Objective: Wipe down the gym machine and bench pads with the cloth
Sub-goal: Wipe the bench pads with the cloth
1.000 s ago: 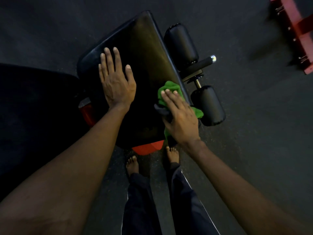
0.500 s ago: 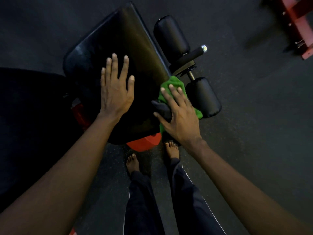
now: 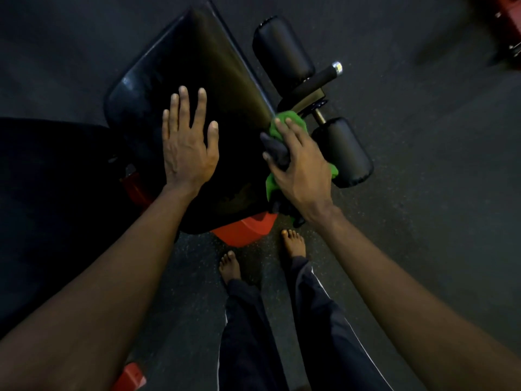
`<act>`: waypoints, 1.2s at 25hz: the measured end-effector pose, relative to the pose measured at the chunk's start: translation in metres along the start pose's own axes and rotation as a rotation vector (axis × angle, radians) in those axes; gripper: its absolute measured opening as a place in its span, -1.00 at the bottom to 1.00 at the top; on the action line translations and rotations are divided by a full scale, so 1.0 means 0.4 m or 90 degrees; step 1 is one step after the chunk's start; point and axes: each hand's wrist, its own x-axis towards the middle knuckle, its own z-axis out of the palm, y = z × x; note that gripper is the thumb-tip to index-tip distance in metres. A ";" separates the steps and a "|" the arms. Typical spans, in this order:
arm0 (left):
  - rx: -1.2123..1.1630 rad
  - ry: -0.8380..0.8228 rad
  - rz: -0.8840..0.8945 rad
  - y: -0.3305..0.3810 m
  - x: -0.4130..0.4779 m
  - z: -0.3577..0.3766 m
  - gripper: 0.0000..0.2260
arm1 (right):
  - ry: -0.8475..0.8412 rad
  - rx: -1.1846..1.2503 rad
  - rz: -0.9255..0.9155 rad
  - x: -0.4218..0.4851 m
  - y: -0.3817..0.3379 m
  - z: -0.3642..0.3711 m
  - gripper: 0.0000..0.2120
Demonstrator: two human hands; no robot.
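a: left hand (image 3: 189,148) status?
b: flat on the bench pad (image 3: 203,66), palm down; fingers straight and slightly apart; holds nothing.
a: right hand (image 3: 298,170)?
b: laid over the green cloth (image 3: 287,121); fingers extended, close together, pressing it against the pad's right edge; thumb spread to the left.
a: cloth location?
b: bunched at that edge, under the right hand, just beside the near roller pad (image 3: 346,153); far roller pad (image 3: 282,49) sits beyond the handle (image 3: 321,77); red frame (image 3: 245,230) shows below the bench pad.

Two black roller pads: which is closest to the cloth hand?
The lower roller pad, just beside the right hand pressing the green cloth; the upper roller pad lies beyond the bar, well clear.
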 end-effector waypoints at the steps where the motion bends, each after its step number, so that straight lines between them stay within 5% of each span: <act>1: -0.003 0.000 0.001 0.001 0.000 -0.002 -0.48 | 0.005 -0.009 -0.003 -0.053 0.008 0.000 -0.38; 8: -0.013 0.010 -0.004 0.003 -0.001 0.000 -0.49 | -0.071 -0.054 -0.126 -0.184 0.037 0.026 -0.29; 14: -0.011 0.022 -0.002 0.002 0.000 0.004 -0.49 | 0.015 -0.015 0.001 -0.034 -0.047 0.041 -0.47; 20: -0.025 0.007 -0.006 0.003 -0.002 -0.005 -0.49 | -0.124 -0.084 -0.178 -0.067 -0.021 0.006 -0.36; 23: -0.077 0.010 0.007 0.002 -0.005 -0.023 -0.50 | -0.053 -0.007 -0.047 -0.051 0.038 -0.030 -0.39; 26: -0.126 0.060 -0.104 -0.003 -0.078 -0.031 -0.50 | -0.022 0.003 -0.028 -0.059 0.043 -0.027 -0.39; 30: -0.160 0.029 -0.283 0.001 -0.281 0.001 -0.46 | -0.149 -0.098 -0.277 -0.091 0.008 0.000 -0.24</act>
